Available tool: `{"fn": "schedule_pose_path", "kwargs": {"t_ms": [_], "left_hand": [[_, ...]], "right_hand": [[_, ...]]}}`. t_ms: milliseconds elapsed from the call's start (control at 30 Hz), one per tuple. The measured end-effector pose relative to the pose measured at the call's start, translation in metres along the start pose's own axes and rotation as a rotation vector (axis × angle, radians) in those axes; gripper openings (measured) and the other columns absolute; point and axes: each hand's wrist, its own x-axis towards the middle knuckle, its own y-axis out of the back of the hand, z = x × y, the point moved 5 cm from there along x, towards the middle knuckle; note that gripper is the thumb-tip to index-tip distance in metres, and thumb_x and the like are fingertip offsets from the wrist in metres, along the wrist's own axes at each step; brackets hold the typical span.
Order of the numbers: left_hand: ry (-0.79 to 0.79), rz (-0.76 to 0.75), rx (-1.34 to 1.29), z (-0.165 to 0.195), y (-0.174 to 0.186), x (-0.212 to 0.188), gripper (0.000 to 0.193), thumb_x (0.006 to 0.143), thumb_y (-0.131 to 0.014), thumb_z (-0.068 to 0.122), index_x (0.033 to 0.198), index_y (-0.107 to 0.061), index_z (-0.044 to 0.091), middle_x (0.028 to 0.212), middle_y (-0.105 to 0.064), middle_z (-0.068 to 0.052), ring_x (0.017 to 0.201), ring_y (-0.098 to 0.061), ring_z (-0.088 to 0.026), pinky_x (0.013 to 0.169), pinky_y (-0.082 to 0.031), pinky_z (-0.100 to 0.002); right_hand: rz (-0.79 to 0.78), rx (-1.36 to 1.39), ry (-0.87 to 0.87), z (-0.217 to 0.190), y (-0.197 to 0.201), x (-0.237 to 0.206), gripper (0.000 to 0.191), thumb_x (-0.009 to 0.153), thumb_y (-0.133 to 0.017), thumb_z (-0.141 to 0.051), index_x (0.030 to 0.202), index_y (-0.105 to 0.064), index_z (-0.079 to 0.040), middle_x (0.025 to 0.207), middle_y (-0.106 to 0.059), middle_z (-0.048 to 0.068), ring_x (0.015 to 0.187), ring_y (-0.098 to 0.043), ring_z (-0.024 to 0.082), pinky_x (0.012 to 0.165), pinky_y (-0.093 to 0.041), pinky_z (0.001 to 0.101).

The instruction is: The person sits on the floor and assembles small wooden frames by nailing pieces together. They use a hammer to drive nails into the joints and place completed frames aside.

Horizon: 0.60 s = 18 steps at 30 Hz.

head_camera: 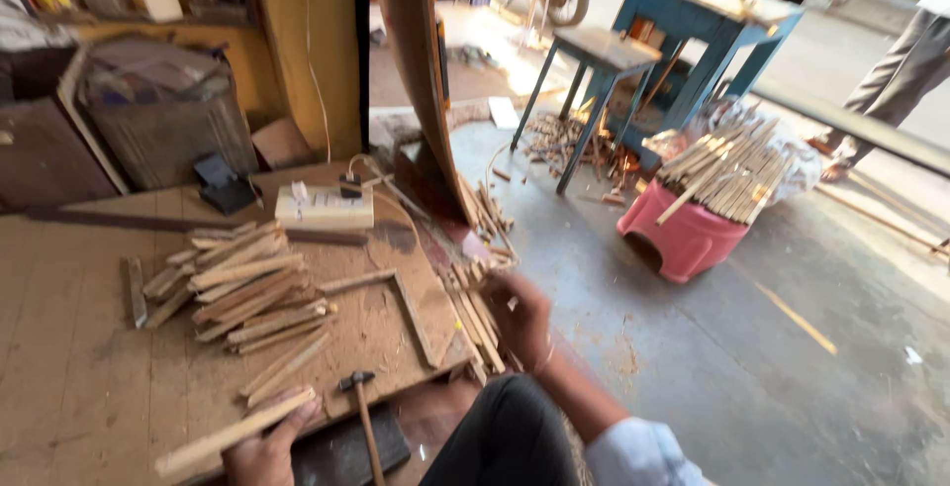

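Note:
My left hand (pixel 265 449) holds a long flat wooden strip (pixel 233 434) at the near edge of the low wooden board (pixel 89 347). My right hand (pixel 522 316) reaches over the board's right edge and grips a bundle of wooden sticks (pixel 477 313) that lies along that edge. A heap of short wooden strips (pixel 237 283) is spread over the middle of the board. A hammer (pixel 362 417) with a wooden handle lies between my hands, head on the board. Two strips form an L shape (pixel 396 293) beside the heap.
A white power strip (pixel 325 207) sits at the board's far side. A pink plastic stool (pixel 683 234) carries a bundle of sticks (pixel 727 169). Blue wooden tables (pixel 693 21) stand behind. A curved board (pixel 421 60) leans upright. A person's legs (pixel 891 75) show at far right.

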Motion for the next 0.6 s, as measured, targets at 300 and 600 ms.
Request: {"fn": "schedule_pose_path", "kwargs": {"t_ms": [300, 600], "left_hand": [[0.01, -0.196, 0.282, 0.028, 0.01, -0.009, 0.021, 0.082, -0.074, -0.006, 0.103, -0.073, -0.008, 0.098, -0.076, -0.019, 0.09, -0.074, -0.027, 0.085, -0.061, -0.038], [0.066, -0.246, 0.241, 0.039, -0.017, 0.011, 0.022, 0.083, -0.075, -0.004, 0.105, -0.072, -0.005, 0.101, -0.075, -0.016, 0.094, -0.072, -0.024, 0.087, -0.059, -0.036]], "right_hand": [[-0.764, 0.37, 0.077, -0.106, -0.118, -0.138, 0.033, 0.093, -0.073, -0.003, 0.126, -0.071, -0.005, 0.108, -0.075, 0.014, 0.099, -0.075, 0.028, 0.088, -0.061, 0.0367], [-0.795, 0.291, 0.013, -0.109, -0.186, -0.133, 0.027, 0.094, -0.075, -0.007, 0.12, -0.071, -0.007, 0.101, -0.072, 0.014, 0.095, -0.073, 0.027, 0.084, -0.059, 0.0362]]}}
